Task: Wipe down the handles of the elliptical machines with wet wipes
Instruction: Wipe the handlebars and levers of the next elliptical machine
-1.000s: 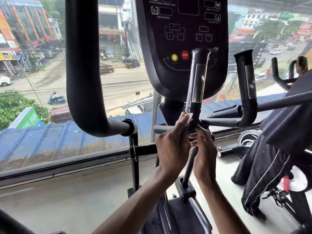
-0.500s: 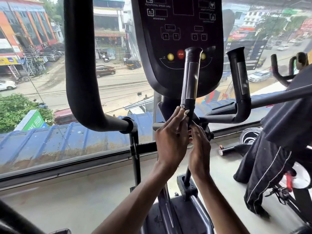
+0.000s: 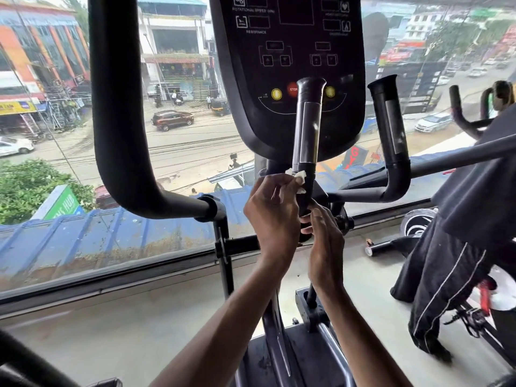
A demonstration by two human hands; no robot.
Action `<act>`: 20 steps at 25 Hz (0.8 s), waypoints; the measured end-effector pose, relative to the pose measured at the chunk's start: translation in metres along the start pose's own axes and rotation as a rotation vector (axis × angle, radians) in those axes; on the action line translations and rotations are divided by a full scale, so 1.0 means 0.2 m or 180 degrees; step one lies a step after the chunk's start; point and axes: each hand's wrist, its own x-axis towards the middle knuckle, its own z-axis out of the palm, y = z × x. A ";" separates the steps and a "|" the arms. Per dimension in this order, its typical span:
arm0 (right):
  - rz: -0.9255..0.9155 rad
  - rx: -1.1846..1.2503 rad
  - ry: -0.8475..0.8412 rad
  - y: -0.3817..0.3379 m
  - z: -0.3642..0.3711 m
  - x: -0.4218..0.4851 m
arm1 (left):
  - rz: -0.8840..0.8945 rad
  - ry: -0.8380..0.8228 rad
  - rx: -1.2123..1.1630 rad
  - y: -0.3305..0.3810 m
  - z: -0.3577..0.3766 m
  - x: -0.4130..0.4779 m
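Left grip: clenched on small crumpled white wet wipe, pinched betw. thumb and fingertips. Wipe is pressed to left side of short black upright handle with silver sensor strip, at its base, just below the strip. Wipe mostly hidden in my fingers; only a wad shows.

Right grip: lower and nearer, back of hand toward me. Fingers curled onto bottom bend of same handle, where it meets the crossbar. It grasps the handle, no wipe in it. The two grips sit just beside each other, left one higher.

Handle stands approx. upright w/ slight lean, in front of black console panel w/ yellow and red buttons. Twin short black handle to the right, well apart, untouched. Thick black curved arm bar at left, nearer to me, bends into a horizontal tube.

Right edge: dark garment w/ white stripes draped over neighbouring machine.

Far side: big window pane, street w/ cars below.
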 end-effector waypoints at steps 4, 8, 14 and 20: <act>-0.0064 -0.0075 -0.0040 0.00 0.00 -0.01 | 0.0226 -0.0222 0.0294 -0.05 -0.05 -0.01; -0.0109 -0.0153 -0.0020 -0.01 0.01 -0.01 | 0.0487 -0.0273 0.0363 -0.06 -0.07 -0.01; -0.0181 -0.0289 -0.0020 0.02 -0.01 -0.01 | 0.0557 -0.0284 0.0419 -0.10 -0.09 -0.01; -0.0142 -0.0495 0.0091 0.10 -0.01 -0.01 | 0.1112 -0.0541 0.1021 -0.31 -0.24 -0.03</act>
